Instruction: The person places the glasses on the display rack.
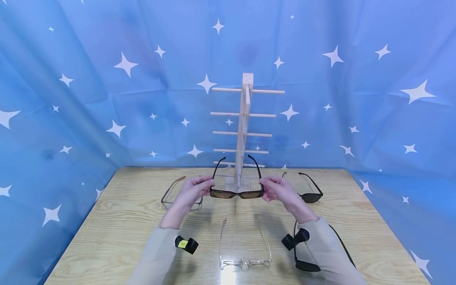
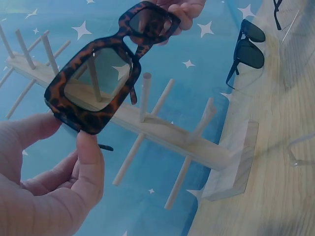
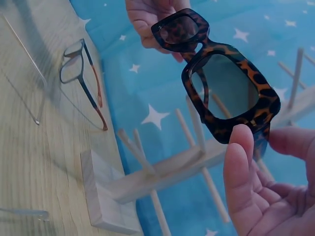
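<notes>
Tortoiseshell sunglasses point(image 1: 236, 194) are held up above the table, in front of a wooden display stand point(image 1: 244, 126). My left hand point(image 1: 192, 192) pinches one end of the frame between thumb and fingers, at the hinge corner. At the opposite end, my right hand point(image 1: 281, 192) grips the other corner the same way. Both temples are unfolded and point away toward the stand. The thick rectangular rims point(image 2: 74, 59) and tinted lenses show close up in both wrist views. The stand's upright carries several thin horizontal pegs, with no eyewear on them.
Dark-framed glasses with brown temple tips point(image 3: 81, 76) lie at the back left. Black sunglasses point(image 1: 311, 197) rest at the back right. Clear-framed glasses point(image 1: 246, 262) lie front centre; another black pair point(image 1: 308, 266) is partly under my right sleeve. A blue starred curtain point(image 1: 107, 39) hangs behind the table.
</notes>
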Action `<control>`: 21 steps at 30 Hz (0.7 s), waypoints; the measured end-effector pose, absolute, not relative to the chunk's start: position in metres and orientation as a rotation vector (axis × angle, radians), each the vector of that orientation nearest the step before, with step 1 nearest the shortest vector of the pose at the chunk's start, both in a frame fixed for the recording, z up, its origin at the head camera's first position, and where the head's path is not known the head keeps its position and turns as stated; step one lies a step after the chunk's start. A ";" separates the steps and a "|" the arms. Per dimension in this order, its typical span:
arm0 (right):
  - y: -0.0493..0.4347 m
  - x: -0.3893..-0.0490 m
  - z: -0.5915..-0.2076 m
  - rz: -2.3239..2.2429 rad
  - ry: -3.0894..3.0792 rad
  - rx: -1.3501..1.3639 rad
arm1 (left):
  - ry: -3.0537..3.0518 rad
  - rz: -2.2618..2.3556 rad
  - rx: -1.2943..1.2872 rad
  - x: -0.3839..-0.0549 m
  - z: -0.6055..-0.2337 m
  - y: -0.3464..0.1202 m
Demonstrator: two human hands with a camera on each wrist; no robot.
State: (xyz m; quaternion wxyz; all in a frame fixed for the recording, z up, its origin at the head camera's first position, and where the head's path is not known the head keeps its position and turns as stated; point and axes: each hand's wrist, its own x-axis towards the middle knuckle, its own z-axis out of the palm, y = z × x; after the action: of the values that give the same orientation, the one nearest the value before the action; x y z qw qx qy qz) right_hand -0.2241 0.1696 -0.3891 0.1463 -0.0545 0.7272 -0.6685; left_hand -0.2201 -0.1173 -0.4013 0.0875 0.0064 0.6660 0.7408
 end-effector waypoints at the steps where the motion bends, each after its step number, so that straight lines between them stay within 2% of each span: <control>1: 0.170 -0.226 -0.389 -1.935 2.091 -0.145 | 1.982 2.219 0.016 -0.221 -0.401 -0.116; 21: 0.170 -0.253 -0.390 -1.978 2.126 -0.011 | 1.958 2.351 -0.153 -0.250 -0.403 -0.099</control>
State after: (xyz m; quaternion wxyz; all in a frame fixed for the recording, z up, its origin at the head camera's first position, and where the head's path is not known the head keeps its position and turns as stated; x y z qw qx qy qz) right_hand -0.2530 0.1705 -0.3902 0.1186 -0.0039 0.7270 -0.6763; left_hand -0.2497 -0.0991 -0.4028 0.0390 -0.0498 0.6388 0.7668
